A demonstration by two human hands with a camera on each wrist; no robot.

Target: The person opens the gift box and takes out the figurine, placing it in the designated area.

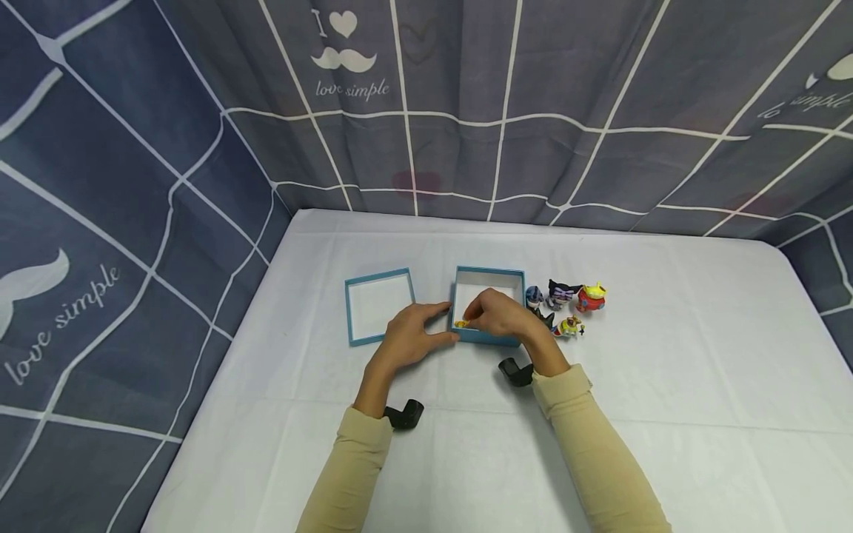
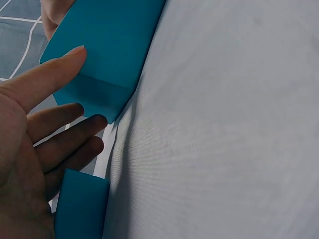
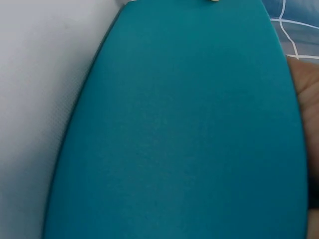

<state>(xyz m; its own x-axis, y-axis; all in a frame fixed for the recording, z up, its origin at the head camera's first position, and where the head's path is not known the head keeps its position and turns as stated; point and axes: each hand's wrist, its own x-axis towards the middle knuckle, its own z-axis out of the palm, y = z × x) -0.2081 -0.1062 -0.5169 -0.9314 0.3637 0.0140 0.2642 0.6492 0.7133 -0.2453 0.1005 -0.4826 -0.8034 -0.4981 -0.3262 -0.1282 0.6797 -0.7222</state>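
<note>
A blue box (image 1: 489, 337) with a white inside stands uncovered on the table. My right hand (image 1: 498, 314) reaches down into its near left corner and pinches a small yellow figurine (image 1: 460, 323), mostly covered by the fingers. At the box's left side is my left hand (image 1: 412, 334), fingers extended; in the left wrist view its thumb touches the blue wall (image 2: 112, 47). The box's outer wall (image 3: 179, 119) fills most of the right wrist view and hides that hand's fingertips.
The matching lid (image 1: 376, 307), inside up, lies left of the box, beside the left hand. Right of the box several toy figurines cluster, including a red and yellow one (image 1: 591, 297) and a black-eared one (image 1: 560, 295). A grey curtain (image 1: 453, 163) hangs behind the table.
</note>
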